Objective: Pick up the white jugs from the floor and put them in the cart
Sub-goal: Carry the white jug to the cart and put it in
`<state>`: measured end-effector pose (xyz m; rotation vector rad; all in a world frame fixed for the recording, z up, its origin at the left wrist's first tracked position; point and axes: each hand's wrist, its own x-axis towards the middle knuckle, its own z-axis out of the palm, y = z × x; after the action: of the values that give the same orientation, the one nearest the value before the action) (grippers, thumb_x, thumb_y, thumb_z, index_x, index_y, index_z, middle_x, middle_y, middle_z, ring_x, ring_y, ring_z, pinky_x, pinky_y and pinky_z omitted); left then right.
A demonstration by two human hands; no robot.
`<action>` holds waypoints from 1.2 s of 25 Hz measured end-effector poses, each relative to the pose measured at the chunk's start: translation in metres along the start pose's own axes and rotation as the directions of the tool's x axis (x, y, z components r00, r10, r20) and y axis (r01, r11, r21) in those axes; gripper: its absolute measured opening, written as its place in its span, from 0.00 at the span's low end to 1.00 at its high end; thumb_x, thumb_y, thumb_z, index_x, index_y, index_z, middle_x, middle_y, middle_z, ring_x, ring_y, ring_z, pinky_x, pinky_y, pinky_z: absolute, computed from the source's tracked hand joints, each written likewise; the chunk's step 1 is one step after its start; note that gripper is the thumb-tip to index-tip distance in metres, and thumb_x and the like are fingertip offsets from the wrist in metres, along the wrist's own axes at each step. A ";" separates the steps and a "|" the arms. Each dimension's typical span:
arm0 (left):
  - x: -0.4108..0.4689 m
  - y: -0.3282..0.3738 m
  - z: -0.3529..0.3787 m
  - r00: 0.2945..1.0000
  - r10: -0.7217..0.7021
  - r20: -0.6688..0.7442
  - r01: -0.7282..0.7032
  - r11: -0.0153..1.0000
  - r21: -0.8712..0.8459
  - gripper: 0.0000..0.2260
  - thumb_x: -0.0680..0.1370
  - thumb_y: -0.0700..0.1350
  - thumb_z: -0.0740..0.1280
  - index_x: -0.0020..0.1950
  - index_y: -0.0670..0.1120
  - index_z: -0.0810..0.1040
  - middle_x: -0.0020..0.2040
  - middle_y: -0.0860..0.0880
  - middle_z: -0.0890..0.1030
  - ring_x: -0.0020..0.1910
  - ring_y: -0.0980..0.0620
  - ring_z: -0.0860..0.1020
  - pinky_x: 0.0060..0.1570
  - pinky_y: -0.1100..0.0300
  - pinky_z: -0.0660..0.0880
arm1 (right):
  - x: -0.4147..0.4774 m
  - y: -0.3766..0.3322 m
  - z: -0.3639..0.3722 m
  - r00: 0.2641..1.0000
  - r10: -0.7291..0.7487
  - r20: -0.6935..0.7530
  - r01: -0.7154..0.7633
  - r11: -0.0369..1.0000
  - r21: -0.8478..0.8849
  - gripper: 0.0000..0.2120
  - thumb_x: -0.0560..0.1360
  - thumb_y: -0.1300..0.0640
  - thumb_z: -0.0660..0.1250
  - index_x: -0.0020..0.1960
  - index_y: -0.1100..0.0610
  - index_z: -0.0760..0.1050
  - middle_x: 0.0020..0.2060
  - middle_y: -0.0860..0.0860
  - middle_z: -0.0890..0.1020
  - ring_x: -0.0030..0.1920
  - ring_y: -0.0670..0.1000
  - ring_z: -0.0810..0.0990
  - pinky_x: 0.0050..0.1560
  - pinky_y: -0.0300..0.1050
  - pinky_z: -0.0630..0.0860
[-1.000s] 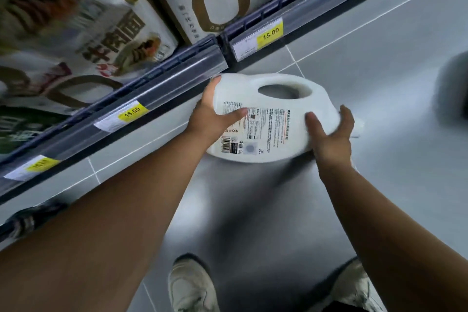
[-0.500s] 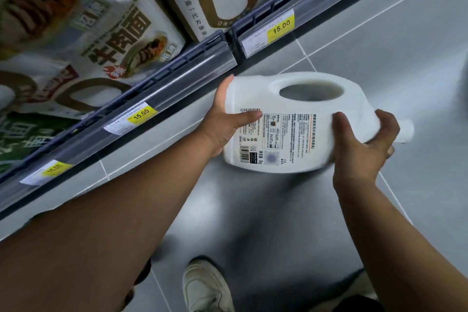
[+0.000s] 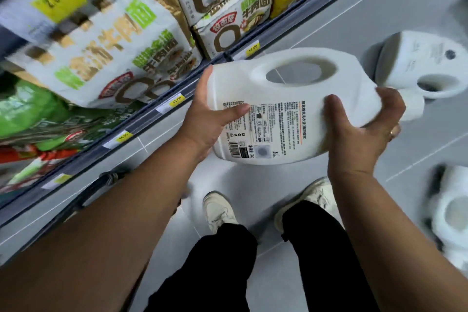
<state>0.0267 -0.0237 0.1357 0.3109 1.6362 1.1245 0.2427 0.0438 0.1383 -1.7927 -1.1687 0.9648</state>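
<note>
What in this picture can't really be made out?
Head view:
- Held jug: far side hidden by its own body, with most fingers of the left hand behind it.
- Jug at the right edge: blurred, cut off by the frame.
- Farther floor jug: label too small to read.

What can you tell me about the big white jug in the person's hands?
The white jug looks like opaque plastic, with a looped handle, a white cap and a printed label bearing a barcode. It lies on its side above the floor, cap pointing right. The left hand holds its base end, the right hand its neck end.
</note>
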 end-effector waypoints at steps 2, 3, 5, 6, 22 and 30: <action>-0.059 0.049 -0.008 0.999 0.039 -0.031 -0.040 0.999 -0.025 0.41 0.69 0.32 0.76 0.75 0.57 0.63 0.58 0.57 0.78 0.55 0.59 0.79 0.50 0.60 0.80 | -0.028 -0.062 -0.030 0.999 -0.027 0.035 0.027 1.000 -0.002 0.26 0.64 0.42 0.75 0.54 0.30 0.63 0.55 0.39 0.67 0.65 0.56 0.66 0.66 0.40 0.68; -0.084 0.072 -0.013 0.997 0.052 -0.056 -0.054 0.998 -0.033 0.41 0.69 0.32 0.76 0.74 0.58 0.63 0.58 0.58 0.77 0.54 0.60 0.79 0.50 0.61 0.80 | -0.040 -0.090 -0.041 0.998 -0.039 0.052 0.039 0.999 0.005 0.26 0.64 0.42 0.75 0.54 0.29 0.62 0.55 0.40 0.67 0.65 0.56 0.66 0.67 0.41 0.68; -0.144 0.121 -0.027 0.993 0.085 -0.082 -0.089 0.995 -0.048 0.42 0.68 0.34 0.78 0.74 0.59 0.64 0.61 0.58 0.76 0.58 0.58 0.78 0.55 0.59 0.79 | -0.069 -0.152 -0.067 0.993 -0.077 0.087 0.075 0.997 0.025 0.26 0.64 0.42 0.75 0.54 0.30 0.62 0.55 0.40 0.67 0.66 0.56 0.66 0.67 0.41 0.68; -0.173 0.142 -0.037 0.990 0.102 -0.099 -0.108 0.993 -0.053 0.43 0.66 0.37 0.80 0.73 0.61 0.64 0.65 0.57 0.75 0.62 0.55 0.77 0.60 0.56 0.78 | -0.084 -0.180 -0.079 0.989 -0.106 0.105 0.103 0.994 0.036 0.27 0.64 0.42 0.75 0.54 0.30 0.63 0.56 0.40 0.67 0.66 0.55 0.66 0.67 0.40 0.67; -0.550 0.212 -0.182 0.781 0.213 -0.587 -0.410 0.884 -0.225 0.34 0.67 0.31 0.76 0.58 0.65 0.71 0.54 0.62 0.82 0.54 0.59 0.81 0.54 0.55 0.80 | -0.340 -0.391 -0.153 0.670 -0.459 0.583 0.304 0.887 0.348 0.26 0.67 0.45 0.75 0.59 0.38 0.64 0.61 0.49 0.69 0.66 0.54 0.69 0.59 0.30 0.69; -0.632 0.129 -0.306 0.676 0.023 -0.736 -0.401 0.850 -0.342 0.35 0.68 0.31 0.77 0.59 0.66 0.71 0.53 0.62 0.82 0.61 0.50 0.79 0.58 0.47 0.79 | -0.493 -0.367 -0.089 0.513 -0.387 0.766 0.289 0.918 0.270 0.27 0.67 0.46 0.77 0.56 0.31 0.64 0.54 0.37 0.66 0.65 0.50 0.69 0.61 0.36 0.71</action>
<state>-0.0314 -0.5460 0.6190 -0.3253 1.9166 1.9743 0.0490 -0.3343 0.5907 -0.9016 -1.8908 1.6365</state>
